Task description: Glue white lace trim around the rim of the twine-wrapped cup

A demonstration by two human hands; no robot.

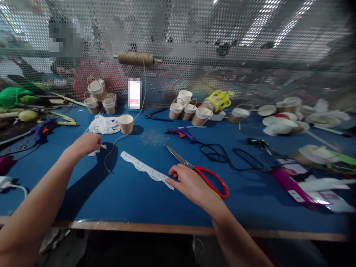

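Note:
A white lace strip (146,168) lies slantwise on the blue table. My right hand (191,181) has its thumb and curled fingers closed on the strip's near right end. Beside that hand lie large scissors (213,181) with red handles, blades pointing away to the left. My left hand (86,143) is closed over a small white lace piece (96,151), which is partly hidden beneath the fingers. Just beyond it sit a heap of white lace (104,124) and a small brown paper cup (126,124). A thin twine (113,144) trails from near the cup onto the table.
A twine spool (135,58) hangs on the perforated metal screen (180,40). Blue glue guns (182,132) lie at both sides, one with a looped black cord (219,155). Several handled cups (189,110), a phone (135,94) and a purple box (290,187) stand around.

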